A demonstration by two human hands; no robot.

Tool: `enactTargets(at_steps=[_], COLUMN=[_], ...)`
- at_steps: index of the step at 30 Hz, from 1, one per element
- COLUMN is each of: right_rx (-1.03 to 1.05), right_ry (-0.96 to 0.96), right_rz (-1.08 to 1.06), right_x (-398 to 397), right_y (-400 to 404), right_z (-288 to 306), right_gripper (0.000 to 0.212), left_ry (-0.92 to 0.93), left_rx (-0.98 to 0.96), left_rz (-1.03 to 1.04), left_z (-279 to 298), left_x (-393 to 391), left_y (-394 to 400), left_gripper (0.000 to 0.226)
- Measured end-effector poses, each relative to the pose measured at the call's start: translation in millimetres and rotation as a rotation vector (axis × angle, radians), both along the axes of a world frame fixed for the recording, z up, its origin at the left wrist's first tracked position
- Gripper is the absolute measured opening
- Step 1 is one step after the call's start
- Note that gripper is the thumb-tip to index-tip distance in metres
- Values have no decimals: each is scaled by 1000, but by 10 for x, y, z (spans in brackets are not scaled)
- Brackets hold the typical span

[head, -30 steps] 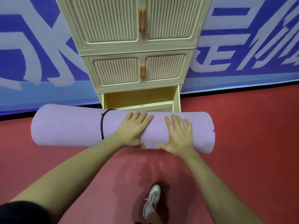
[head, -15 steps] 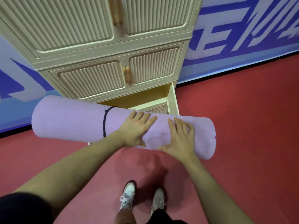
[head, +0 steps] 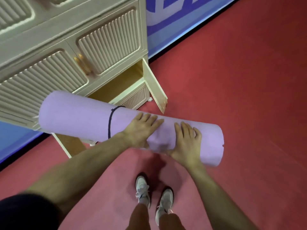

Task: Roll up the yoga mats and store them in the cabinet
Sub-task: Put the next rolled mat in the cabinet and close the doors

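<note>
lilac yoga mat (head: 74, 118), black cord (head: 110, 123), cream ribbed cabinet (head: 106, 39), red floor (head: 232, 80).

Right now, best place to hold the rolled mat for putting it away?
Grip the mat on its barrel on both sides of the middle, from above. It's a long roll lying crosswise; both the left hand and the right hand sit right of the black cord, so that end likely droops.

The rolled mat (head: 74, 117) lies crosswise in front of the cabinet (head: 69, 47), above the floor (head: 232, 88). Both hands sit on its right half, left hand (head: 141, 130) beside right hand (head: 186, 143). Behind it, the bottom compartment (head: 119, 83) stands open, its door (head: 155, 87) swung out to the right.
</note>
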State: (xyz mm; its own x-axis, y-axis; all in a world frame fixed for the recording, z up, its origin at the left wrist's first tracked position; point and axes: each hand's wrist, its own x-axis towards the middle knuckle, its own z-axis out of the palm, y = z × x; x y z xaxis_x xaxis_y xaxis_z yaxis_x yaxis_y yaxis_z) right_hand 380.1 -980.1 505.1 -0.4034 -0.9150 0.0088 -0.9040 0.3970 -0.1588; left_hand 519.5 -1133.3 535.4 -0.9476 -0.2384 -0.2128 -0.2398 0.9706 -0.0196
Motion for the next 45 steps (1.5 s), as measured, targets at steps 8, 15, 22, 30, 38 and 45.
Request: enactTargets(at_steps=[8,15,22,30,38,45], right_rx=[25,37,-64,5,20,-73], right_ry=[-36,-15,105,97,5,-15], right_rz=[-74,-140,-210,-225,-194,-114], right_x=[-115,143,398,597,901,1052], right_y=[276,66,87,-43,-702,-1409], right_z=[-477,-1014,-1584,-1860,-2073,-2142], right_gripper=[106,114,100,106,107,103], left_ry=[20,37,47,112,159,172], left_rx=[62,114,110,167,159,90], left_rz=[-97,-134,-236,-261,-176,-53], left_z=[-562,-1086,-1647,-2066,-2226,-2324], left_x=[-260,-85,18,197,566,895], left_y=[105,-114,-229,-391,-966,-1525], left_gripper=[112,111,101,103,111,109])
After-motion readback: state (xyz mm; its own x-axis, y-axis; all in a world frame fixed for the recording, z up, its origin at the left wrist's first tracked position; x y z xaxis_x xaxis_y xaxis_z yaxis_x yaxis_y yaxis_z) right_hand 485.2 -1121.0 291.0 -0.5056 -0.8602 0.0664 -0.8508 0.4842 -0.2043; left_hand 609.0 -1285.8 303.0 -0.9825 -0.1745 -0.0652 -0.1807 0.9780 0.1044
